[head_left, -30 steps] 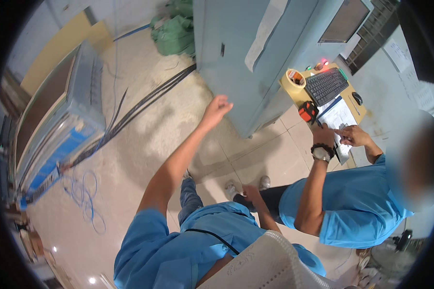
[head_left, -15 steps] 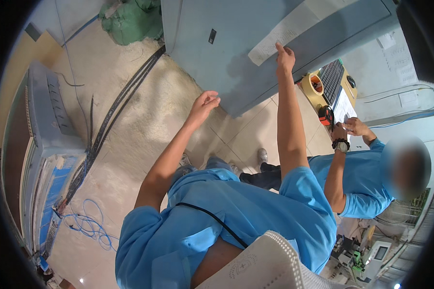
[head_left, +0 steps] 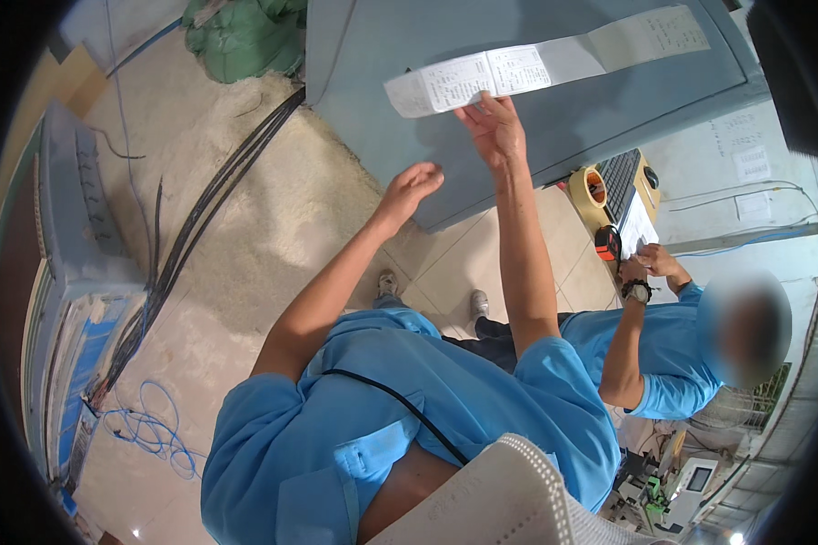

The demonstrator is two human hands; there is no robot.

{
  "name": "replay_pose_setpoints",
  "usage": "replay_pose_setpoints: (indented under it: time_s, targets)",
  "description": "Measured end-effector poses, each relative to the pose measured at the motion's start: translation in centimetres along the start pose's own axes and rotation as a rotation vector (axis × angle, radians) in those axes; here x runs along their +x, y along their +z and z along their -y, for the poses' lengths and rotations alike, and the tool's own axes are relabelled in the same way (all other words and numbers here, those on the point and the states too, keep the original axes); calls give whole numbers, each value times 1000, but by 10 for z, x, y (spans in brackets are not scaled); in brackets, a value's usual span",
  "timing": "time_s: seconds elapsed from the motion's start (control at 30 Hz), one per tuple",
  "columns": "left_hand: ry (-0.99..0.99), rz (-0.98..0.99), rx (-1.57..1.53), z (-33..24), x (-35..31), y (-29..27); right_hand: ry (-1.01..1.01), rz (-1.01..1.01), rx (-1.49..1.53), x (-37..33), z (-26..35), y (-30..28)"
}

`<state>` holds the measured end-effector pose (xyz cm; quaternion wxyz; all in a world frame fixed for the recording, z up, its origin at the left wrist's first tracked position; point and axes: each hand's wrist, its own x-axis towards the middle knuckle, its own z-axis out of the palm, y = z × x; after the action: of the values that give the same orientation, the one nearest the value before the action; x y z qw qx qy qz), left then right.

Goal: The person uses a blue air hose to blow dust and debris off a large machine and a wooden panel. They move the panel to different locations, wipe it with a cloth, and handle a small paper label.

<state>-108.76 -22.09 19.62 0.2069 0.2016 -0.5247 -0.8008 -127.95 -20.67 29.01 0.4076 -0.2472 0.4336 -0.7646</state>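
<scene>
My right hand (head_left: 493, 130) is raised against the grey-blue cabinet panel (head_left: 554, 136), its fingers on the lower edge of a long white paper sheet (head_left: 536, 64) that lies across the panel. Slightly lower and to the left, my left hand (head_left: 412, 190) hovers near the panel with curled, loosely parted fingers and nothing in it. Both my forearms rise from my blue shirt at the bottom of the view.
A person in a blue shirt (head_left: 673, 354) sits at the right, hands at a small yellow table (head_left: 600, 195) with a keyboard (head_left: 620, 182) and a tape roll. Black cables (head_left: 200, 227) run across the floor. A grey machine (head_left: 73, 254), blue wire coil (head_left: 150, 431) and green sack (head_left: 245, 36) sit left.
My right hand has risen from out of view to the cabinet and now touches the paper sheet. My left hand stays raised near the panel; the view has tilted toward the cabinet.
</scene>
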Motion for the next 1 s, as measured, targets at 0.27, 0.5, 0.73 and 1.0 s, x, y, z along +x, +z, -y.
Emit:
replay_pose_setpoints:
  time_s: [0.27,0.5,0.73,1.0]
  targets:
    - [253,-59,-197,-72,20,3,-29,107,178,-15,6,63]
    - [335,-65,-357,-103,24,-3,-74,161,254,-12,11,85]
    - [351,-83,-381,-115,20,-1,-108,172,274,-13,18,92]
    - [344,-74,-361,-121,25,6,-114,158,279,-13,24,90]
